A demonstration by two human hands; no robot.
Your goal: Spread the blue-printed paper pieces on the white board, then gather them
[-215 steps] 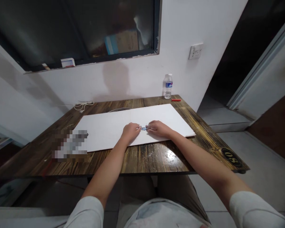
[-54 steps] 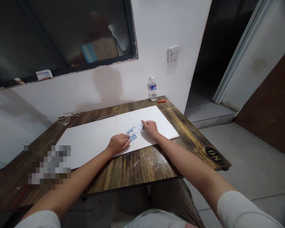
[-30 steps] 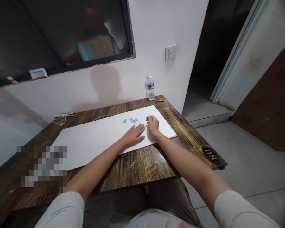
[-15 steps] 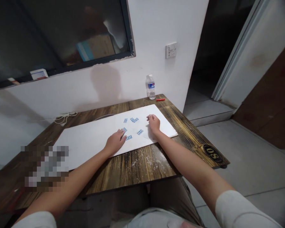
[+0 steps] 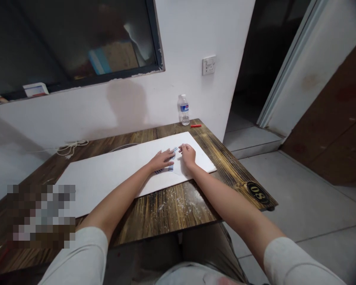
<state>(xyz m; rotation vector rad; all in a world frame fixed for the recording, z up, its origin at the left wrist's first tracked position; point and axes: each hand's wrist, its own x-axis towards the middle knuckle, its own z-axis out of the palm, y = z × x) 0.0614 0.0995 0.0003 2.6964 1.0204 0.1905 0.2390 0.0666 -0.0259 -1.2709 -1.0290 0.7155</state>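
A white board (image 5: 106,174) lies across the wooden table. On it are small flat pieces with blue and white stripes (image 5: 170,168), too small to tell their kind. My left hand (image 5: 161,160) lies flat over some of them, palm down with fingers spread, hiding part of the group. One more striped piece (image 5: 175,149) shows just past its fingertips. My right hand (image 5: 188,155) rests on its side near the board's right end, fingers curled in. Whether anything is inside that curl is hidden.
At the back of the wooden table (image 5: 178,206) stand a plastic bottle (image 5: 184,113) and, beside it, a red pen-like stick (image 5: 195,126). A white cord (image 5: 72,147) lies at the back left. A blurred patch (image 5: 44,215) covers something at the front left. A wall rises behind.
My left hand has slid right and away from me over the striped pieces, bringing it closer to my right hand. The pieces sit closer together. My right hand stays curled in about the same place.
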